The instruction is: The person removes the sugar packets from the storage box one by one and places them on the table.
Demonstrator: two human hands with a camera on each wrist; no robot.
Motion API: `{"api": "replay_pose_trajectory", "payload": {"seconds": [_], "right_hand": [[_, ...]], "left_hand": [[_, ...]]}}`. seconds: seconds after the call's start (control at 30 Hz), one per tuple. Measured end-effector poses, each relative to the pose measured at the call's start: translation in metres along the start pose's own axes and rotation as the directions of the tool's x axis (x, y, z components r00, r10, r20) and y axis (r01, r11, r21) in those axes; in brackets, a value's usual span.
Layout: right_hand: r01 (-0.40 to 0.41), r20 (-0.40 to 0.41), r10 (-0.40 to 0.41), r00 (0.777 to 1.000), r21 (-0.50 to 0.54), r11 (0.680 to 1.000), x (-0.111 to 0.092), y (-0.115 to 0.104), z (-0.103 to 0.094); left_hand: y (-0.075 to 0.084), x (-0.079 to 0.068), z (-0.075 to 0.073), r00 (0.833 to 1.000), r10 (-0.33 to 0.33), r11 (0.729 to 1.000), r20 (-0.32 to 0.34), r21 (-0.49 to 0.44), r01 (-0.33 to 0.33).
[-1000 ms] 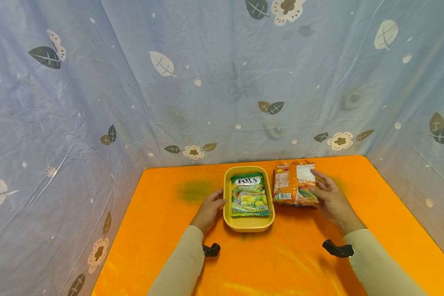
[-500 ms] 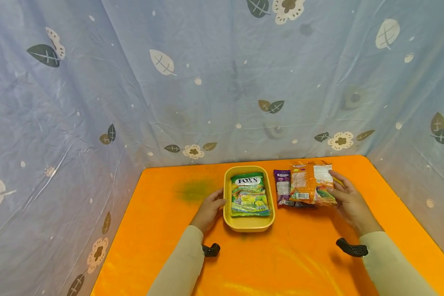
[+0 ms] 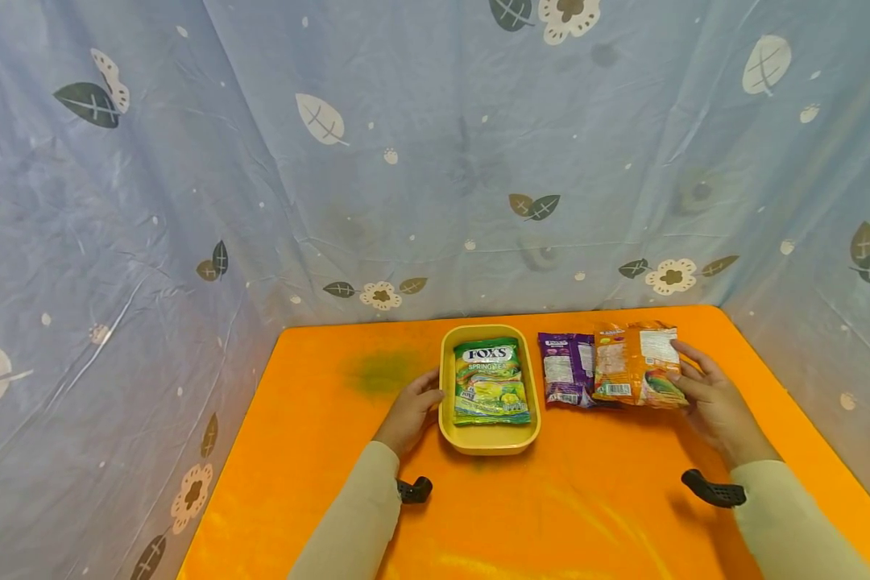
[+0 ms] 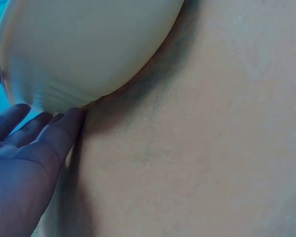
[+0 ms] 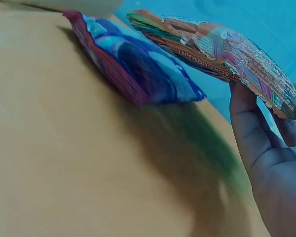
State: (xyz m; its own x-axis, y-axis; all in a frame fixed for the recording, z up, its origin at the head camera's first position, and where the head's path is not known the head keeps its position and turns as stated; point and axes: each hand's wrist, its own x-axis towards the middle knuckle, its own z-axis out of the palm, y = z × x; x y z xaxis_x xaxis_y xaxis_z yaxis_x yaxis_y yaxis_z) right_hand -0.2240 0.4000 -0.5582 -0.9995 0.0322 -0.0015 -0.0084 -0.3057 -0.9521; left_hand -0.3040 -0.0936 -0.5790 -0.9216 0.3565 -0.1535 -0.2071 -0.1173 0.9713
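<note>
The orange packet [image 3: 634, 374] bears a white panel [image 3: 656, 345].

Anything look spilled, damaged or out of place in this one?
A green blotch on the orange tabletop, left of the yellow tray in the head view, looks odd against the orange; I can't tell what made it. No tear shows on the green packet, purple packet or orange packet.

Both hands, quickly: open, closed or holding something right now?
Left hand: open, touching the yellow tray from outside.
Right hand: holding the orange packet.
</note>
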Motion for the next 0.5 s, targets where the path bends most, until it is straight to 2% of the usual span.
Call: {"api": "replay_pose_trajectory", "payload": {"seconds": [0.2,0.5], "right_hand": [[-0.016,-0.006,0.016,1.0,-0.029,0.999,-0.001,-0.003,-0.014],[-0.057,-0.035,0.053,0.998,-0.151,0.987,-0.003,-0.002,-0.027]], "left_hand": [[-0.001,0.001,0.0,1.0,-0.002,1.0,-0.006,-0.012,0.002],[-0.001,0.001,-0.001,1.0,-0.011,1.0,-0.016,-0.009,0.011]]}}
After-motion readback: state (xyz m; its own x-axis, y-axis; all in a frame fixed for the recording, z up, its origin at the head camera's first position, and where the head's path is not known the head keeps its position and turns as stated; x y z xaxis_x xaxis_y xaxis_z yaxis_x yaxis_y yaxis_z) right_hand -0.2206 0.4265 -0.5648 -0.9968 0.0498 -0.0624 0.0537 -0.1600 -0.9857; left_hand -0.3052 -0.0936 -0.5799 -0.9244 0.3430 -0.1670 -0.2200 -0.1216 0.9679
